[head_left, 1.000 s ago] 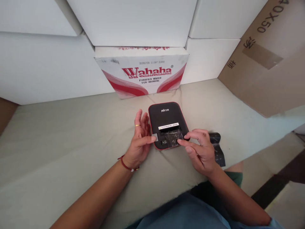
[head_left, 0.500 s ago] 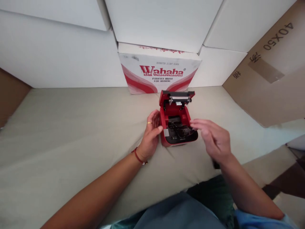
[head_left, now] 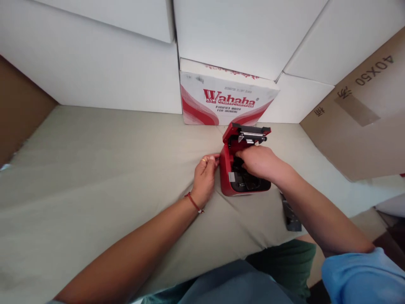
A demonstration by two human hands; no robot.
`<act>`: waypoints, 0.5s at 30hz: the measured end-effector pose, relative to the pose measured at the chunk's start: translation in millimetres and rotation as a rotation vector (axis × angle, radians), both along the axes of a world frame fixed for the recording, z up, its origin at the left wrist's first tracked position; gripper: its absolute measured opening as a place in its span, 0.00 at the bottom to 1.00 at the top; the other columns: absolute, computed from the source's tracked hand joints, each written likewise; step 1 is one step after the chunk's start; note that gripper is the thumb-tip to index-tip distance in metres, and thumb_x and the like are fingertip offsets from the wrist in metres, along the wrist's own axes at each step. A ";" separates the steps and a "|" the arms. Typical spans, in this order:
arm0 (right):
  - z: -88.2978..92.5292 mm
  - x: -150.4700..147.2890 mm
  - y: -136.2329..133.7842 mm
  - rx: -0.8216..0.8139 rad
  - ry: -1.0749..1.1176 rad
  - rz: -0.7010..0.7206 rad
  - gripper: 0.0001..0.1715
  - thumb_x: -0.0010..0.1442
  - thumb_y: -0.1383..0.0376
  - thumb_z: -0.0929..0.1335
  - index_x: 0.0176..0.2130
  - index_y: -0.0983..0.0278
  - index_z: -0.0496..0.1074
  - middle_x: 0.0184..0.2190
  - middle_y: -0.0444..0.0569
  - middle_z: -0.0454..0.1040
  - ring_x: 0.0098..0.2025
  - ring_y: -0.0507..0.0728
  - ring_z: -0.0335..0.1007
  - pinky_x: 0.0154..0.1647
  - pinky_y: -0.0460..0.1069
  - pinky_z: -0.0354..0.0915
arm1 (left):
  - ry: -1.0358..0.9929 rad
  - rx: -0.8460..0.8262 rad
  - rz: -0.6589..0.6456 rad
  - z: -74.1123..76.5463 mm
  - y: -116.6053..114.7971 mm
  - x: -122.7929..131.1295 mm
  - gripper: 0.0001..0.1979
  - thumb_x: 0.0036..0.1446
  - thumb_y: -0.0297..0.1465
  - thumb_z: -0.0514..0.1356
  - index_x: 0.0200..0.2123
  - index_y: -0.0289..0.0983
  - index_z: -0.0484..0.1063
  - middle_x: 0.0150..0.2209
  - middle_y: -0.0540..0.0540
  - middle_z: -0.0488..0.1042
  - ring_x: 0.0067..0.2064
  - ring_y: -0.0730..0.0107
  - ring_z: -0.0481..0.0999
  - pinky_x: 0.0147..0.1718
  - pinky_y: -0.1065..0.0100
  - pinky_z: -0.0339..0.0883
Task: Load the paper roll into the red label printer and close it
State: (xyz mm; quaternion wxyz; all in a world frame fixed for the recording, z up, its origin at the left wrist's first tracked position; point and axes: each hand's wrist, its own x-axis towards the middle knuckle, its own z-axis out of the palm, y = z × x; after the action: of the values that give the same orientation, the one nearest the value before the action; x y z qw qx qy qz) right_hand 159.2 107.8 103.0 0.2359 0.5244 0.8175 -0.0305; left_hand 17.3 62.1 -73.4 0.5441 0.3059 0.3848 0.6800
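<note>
A red and black label printer point(head_left: 224, 175) stands on the cloth-covered surface, its lid point(head_left: 247, 131) tilted up and a roller showing under it. My right hand point(head_left: 261, 162) reaches down into the open printer from the right, fingers bent and pinched over dark contents; their tips and what they hold are partly hidden. Against the printer's left wall is my left hand point(head_left: 205, 175), closed, thumb pressed to the fingers and fingertips at the side; whether anything is between them cannot be seen. Glossy black material point(head_left: 251, 182) lies inside the printer.
Behind the printer leans a white and red Wahaha water carton point(head_left: 230, 101) before white boxes point(head_left: 126, 63). A brown cardboard box point(head_left: 357, 139) stands at right, another brown panel point(head_left: 22, 109) at left. A dark packet point(head_left: 291, 216) lies by the front edge, below my right forearm.
My right hand has moved from the printer's right rim into its inside. My left hand's fingers have closed together at the left wall. The view has shifted, and the dark packet shows more.
</note>
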 end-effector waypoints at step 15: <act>67.6 149.7 -77.1 -0.063 0.569 -0.107 0.27 0.72 0.51 0.69 0.63 0.58 0.81 0.28 0.45 0.82 0.24 0.59 0.75 0.26 0.52 0.73 | 0.051 0.029 0.057 0.1 -4.6 -1.8 0.10 0.54 0.26 0.63 0.25 0.41 0.66 0.28 0.51 0.73 0.40 0.65 0.78 0.51 0.61 0.71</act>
State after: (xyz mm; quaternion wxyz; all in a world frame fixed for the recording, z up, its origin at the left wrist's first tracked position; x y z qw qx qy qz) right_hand 308.8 30.7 170.6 0.0115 0.5296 0.8206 -0.2143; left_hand 15.5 57.5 -73.3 0.5100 0.3201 0.3972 0.6925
